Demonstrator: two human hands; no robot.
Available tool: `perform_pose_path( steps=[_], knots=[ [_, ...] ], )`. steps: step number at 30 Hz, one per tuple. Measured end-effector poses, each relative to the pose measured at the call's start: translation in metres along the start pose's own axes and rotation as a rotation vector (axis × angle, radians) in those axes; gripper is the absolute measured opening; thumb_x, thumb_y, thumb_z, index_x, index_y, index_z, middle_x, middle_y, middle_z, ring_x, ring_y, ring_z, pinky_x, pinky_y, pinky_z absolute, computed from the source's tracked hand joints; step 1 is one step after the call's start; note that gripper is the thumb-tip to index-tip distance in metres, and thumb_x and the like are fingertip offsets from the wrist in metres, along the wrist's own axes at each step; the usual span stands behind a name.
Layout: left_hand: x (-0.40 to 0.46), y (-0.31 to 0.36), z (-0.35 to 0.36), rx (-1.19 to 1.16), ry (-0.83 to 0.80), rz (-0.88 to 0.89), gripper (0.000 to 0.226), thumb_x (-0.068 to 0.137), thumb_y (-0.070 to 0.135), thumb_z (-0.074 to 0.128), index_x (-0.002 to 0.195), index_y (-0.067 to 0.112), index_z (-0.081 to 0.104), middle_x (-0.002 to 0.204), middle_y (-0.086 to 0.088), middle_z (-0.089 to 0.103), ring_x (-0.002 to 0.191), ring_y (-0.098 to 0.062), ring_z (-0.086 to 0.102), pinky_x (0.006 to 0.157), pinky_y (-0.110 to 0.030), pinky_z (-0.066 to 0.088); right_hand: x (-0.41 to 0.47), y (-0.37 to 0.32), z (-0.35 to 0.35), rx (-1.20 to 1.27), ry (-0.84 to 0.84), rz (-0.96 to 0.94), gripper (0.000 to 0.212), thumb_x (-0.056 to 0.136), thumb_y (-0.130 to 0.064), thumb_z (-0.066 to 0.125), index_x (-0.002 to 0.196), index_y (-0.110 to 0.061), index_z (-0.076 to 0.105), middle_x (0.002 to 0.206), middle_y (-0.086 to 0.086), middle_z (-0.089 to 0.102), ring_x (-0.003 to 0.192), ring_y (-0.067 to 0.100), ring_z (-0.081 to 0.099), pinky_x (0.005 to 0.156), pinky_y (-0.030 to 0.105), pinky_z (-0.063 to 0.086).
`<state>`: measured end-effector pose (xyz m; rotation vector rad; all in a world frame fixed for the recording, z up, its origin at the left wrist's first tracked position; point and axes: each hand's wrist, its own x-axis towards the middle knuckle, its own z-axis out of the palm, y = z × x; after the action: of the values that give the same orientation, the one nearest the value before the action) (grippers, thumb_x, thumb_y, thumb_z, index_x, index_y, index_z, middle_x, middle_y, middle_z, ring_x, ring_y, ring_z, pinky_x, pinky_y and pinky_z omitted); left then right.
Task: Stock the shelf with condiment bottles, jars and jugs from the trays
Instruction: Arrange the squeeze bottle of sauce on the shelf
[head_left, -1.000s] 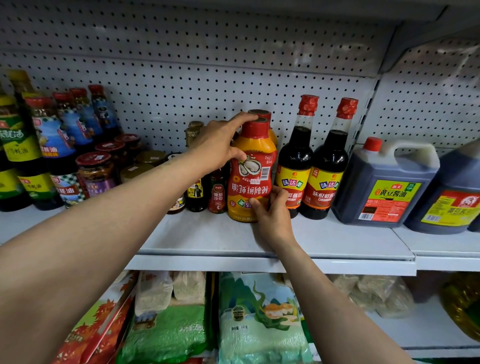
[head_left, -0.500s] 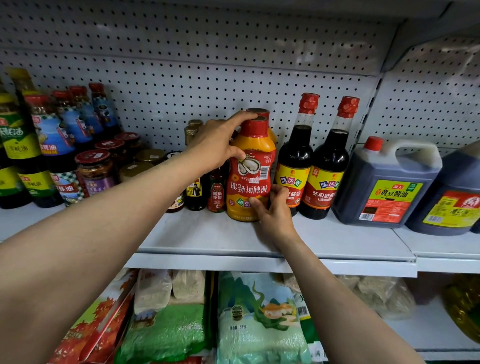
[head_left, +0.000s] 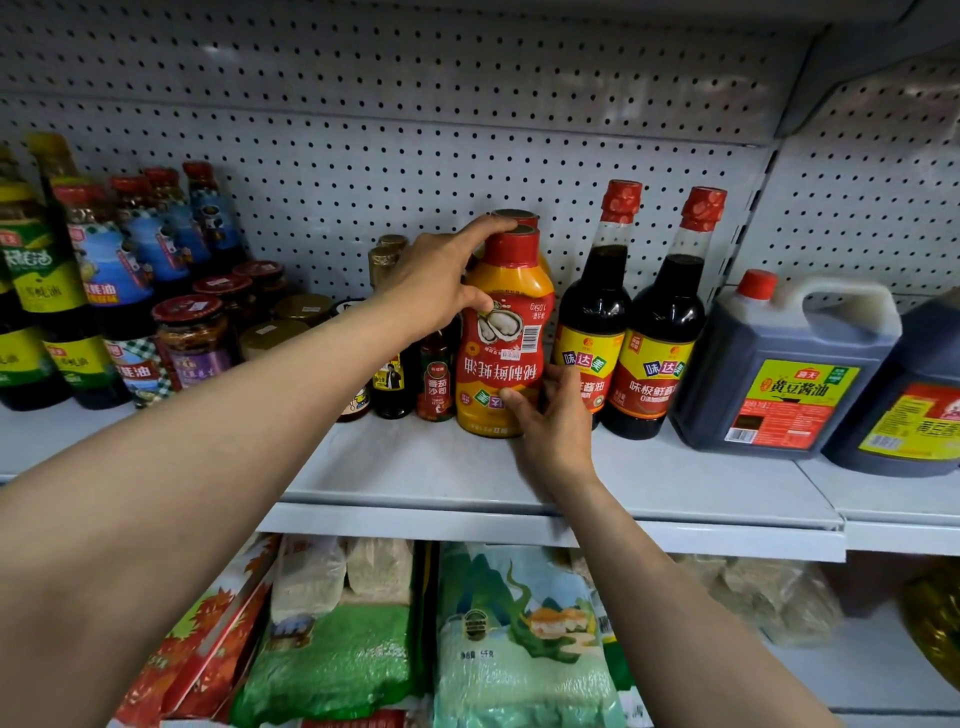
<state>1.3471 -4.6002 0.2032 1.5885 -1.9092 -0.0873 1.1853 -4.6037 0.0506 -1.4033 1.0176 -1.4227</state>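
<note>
Both hands hold an orange squeeze bottle (head_left: 501, 343) standing on the shelf (head_left: 467, 478): left hand (head_left: 441, 283) wraps its shoulder, right hand (head_left: 553, 410) pinches its base. It looks heavy, smooth plastic, best gripped at the narrower waist.

Left arm stretched forward and up across the view, left hand (head_left: 434, 283) curled around something with index finger laid over its top, right arm reaching from below, right hand (head_left: 553, 415) cupped, thumb and fingertips pressing.
</note>
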Motion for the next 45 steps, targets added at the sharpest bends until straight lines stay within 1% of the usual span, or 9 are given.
perform_pose_path(
  steps=[6, 11, 15, 19, 23, 29, 34, 39, 45],
  knots=[
    [0.007, -0.002, 0.003, 0.019, 0.008, -0.006, 0.082, 0.084, 0.017, 0.076, 0.148, 0.044, 0.031, 0.139, -0.008, 0.052, 0.104, -0.021, 0.057, 0.082, -0.029, 0.044, 0.004, 0.003, 0.01, -0.067, 0.113, -0.027, 0.04, 0.089, -0.017, 0.074, 0.122, -0.019, 0.054, 0.115, -0.008, 0.062, 0.098, -0.004, 0.058, 0.065, 0.003, 0.049],
    [0.011, -0.005, 0.004, 0.017, 0.011, -0.006, 0.081, 0.084, 0.017, 0.076, 0.148, 0.042, 0.032, 0.134, -0.009, 0.056, 0.097, -0.018, 0.054, 0.083, -0.03, 0.047, 0.009, 0.012, 0.017, -0.119, 0.181, -0.013, 0.045, 0.087, -0.024, 0.076, 0.128, -0.02, 0.057, 0.123, -0.004, 0.065, 0.111, 0.011, 0.062, 0.093, 0.036, 0.057],
    [0.014, -0.003, 0.006, 0.022, 0.02, -0.014, 0.081, 0.085, 0.017, 0.075, 0.148, 0.042, 0.031, 0.139, -0.009, 0.052, 0.116, -0.028, 0.057, 0.086, -0.031, 0.044, 0.011, 0.015, 0.02, -0.272, 0.192, -0.049, 0.053, 0.09, -0.033, 0.072, 0.138, -0.023, 0.052, 0.128, -0.005, 0.064, 0.116, 0.013, 0.06, 0.096, 0.041, 0.055],
    [0.013, -0.002, 0.007, 0.032, 0.032, -0.021, 0.08, 0.086, 0.017, 0.074, 0.149, 0.042, 0.031, 0.136, -0.009, 0.054, 0.115, -0.028, 0.057, 0.083, -0.029, 0.042, 0.007, 0.012, 0.02, -0.394, 0.246, -0.098, 0.054, 0.092, -0.034, 0.069, 0.14, -0.019, 0.052, 0.128, -0.001, 0.065, 0.113, 0.016, 0.062, 0.095, 0.036, 0.055],
    [0.01, -0.001, 0.007, 0.046, 0.046, -0.02, 0.081, 0.085, 0.017, 0.075, 0.149, 0.041, 0.031, 0.135, -0.01, 0.056, 0.114, -0.028, 0.059, 0.087, -0.03, 0.044, -0.003, 0.006, 0.017, -0.4, 0.333, -0.186, 0.047, 0.092, -0.029, 0.069, 0.135, -0.014, 0.059, 0.123, 0.002, 0.068, 0.104, 0.005, 0.057, 0.088, 0.026, 0.053],
    [0.006, 0.003, 0.008, 0.043, 0.07, -0.028, 0.08, 0.085, 0.016, 0.074, 0.149, 0.04, 0.033, 0.131, -0.012, 0.058, 0.111, -0.029, 0.06, 0.092, -0.037, 0.05, -0.003, 0.009, 0.015, -0.444, 0.359, -0.175, 0.033, 0.089, -0.033, 0.072, 0.118, -0.017, 0.064, 0.111, -0.004, 0.069, 0.098, 0.012, 0.063, 0.085, 0.035, 0.057],
    [0.004, 0.005, 0.008, 0.044, 0.073, -0.032, 0.08, 0.084, 0.017, 0.075, 0.149, 0.038, 0.032, 0.131, -0.013, 0.059, 0.111, -0.031, 0.061, 0.094, -0.045, 0.053, 0.0, 0.01, 0.016, -0.464, 0.358, -0.132, 0.034, 0.087, -0.032, 0.075, 0.115, -0.017, 0.063, 0.108, -0.004, 0.069, 0.095, 0.011, 0.065, 0.083, 0.032, 0.057],
    [0.003, 0.01, 0.008, 0.059, 0.086, -0.037, 0.079, 0.085, 0.018, 0.074, 0.149, 0.037, 0.032, 0.125, -0.013, 0.062, 0.104, -0.03, 0.064, 0.089, -0.042, 0.056, 0.003, 0.009, 0.018, -0.512, 0.372, -0.071, 0.032, 0.089, -0.035, 0.073, 0.114, -0.02, 0.059, 0.099, -0.004, 0.069, 0.087, 0.016, 0.065, 0.077, 0.04, 0.057],
    [0.002, 0.015, 0.007, 0.076, 0.088, -0.031, 0.078, 0.086, 0.017, 0.074, 0.149, 0.036, 0.032, 0.128, -0.013, 0.061, 0.107, -0.031, 0.063, 0.087, -0.039, 0.054, 0.002, 0.006, 0.018, -0.518, 0.376, -0.063, 0.033, 0.091, -0.033, 0.071, 0.117, -0.018, 0.059, 0.102, -0.002, 0.07, 0.088, 0.016, 0.064, 0.079, 0.038, 0.057]
  ],
)
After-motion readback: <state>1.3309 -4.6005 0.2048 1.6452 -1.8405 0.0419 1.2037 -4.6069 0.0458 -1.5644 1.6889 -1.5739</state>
